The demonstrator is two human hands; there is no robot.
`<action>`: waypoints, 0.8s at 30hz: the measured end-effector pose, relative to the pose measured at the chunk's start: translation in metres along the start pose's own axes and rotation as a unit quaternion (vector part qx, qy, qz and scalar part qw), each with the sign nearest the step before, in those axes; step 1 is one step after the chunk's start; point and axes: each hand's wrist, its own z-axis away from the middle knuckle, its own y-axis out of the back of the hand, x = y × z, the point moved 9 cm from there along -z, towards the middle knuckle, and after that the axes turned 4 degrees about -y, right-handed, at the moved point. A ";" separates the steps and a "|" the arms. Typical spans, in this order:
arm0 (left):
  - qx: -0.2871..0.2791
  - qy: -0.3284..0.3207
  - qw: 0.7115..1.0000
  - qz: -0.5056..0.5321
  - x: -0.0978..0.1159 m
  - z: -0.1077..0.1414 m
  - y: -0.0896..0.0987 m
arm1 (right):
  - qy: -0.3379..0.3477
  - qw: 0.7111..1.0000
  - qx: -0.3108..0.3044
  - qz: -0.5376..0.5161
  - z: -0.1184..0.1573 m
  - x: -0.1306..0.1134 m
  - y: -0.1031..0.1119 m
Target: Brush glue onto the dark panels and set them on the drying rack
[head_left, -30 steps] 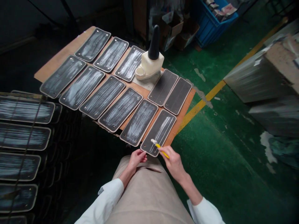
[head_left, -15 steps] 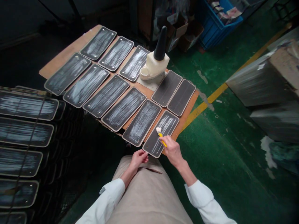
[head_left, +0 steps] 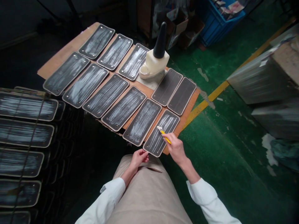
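My right hand point(head_left: 175, 147) is closed round a brush point(head_left: 165, 137) with a yellow handle, its white bristles on the nearest dark panel point(head_left: 155, 141). White streaks cover much of that panel. At its lower left corner, my left hand point(head_left: 139, 158) pinches the pale edge between thumb and fingers. Several more dark rounded panels with white streaks lie in two rows on a brown board point(head_left: 54, 63). Two panels at the right, one of them the outer panel point(head_left: 181, 96), show no white streaks. A cream container point(head_left: 155, 65) with a black cone point(head_left: 160, 40) stands among them.
At the left, a rack holds stacked streaked panels point(head_left: 25, 133). A blue crate point(head_left: 216, 26) and cardboard boxes point(head_left: 179, 26) are at the back. Grey metal sheets point(head_left: 254, 84) stand at the right, beyond a yellow floor line point(head_left: 216, 91).
My right hand and the brush have shifted slightly right. The nearest panel carries more white streaks along its lower left part. My left hand has stayed at the corner.
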 end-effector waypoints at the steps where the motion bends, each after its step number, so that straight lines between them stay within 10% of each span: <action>1: 0.000 -0.001 1.000 0.000 0.000 0.000 0.000 | 0.008 1.000 -0.026 0.004 0.008 -0.005 -0.010; 7: -0.001 -0.002 1.000 -0.007 0.000 0.000 0.000 | -0.021 0.987 -0.141 -0.078 0.074 -0.033 -0.041; 16: -0.014 -0.026 1.000 -0.009 0.000 0.004 -0.009 | -0.017 0.995 0.088 0.038 -0.007 0.063 0.067; 24: 0.034 0.004 0.999 0.030 -0.004 0.018 -0.016 | 0.018 0.996 -0.068 0.047 0.071 0.031 -0.003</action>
